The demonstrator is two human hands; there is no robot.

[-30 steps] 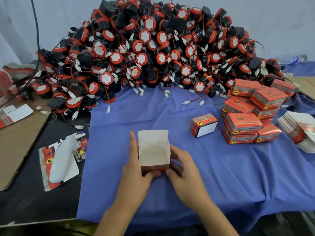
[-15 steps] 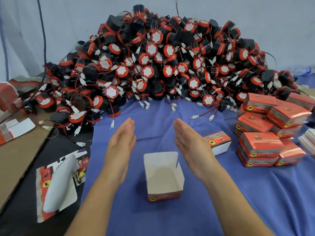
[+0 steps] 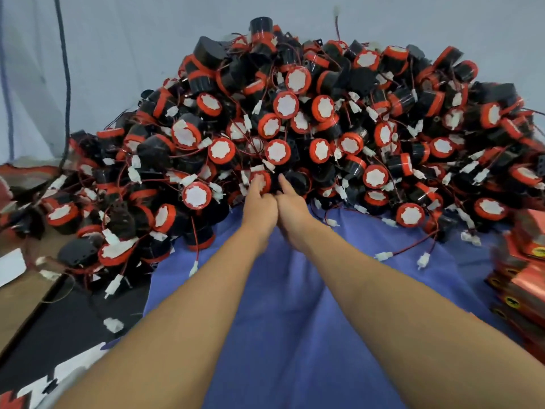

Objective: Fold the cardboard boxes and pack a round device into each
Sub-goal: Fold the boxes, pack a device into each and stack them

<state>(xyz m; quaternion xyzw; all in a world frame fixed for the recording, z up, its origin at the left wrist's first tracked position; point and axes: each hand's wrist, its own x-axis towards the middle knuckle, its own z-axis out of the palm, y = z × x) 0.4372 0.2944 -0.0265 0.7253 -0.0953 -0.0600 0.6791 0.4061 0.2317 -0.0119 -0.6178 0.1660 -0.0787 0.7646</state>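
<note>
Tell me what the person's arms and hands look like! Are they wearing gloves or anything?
No gloves. The left hand and right hand are bare, and no rings show. The left arm and right arm are bare too, as far as the picture shows: no sleeves, no watch and no bracelet in view.
</note>
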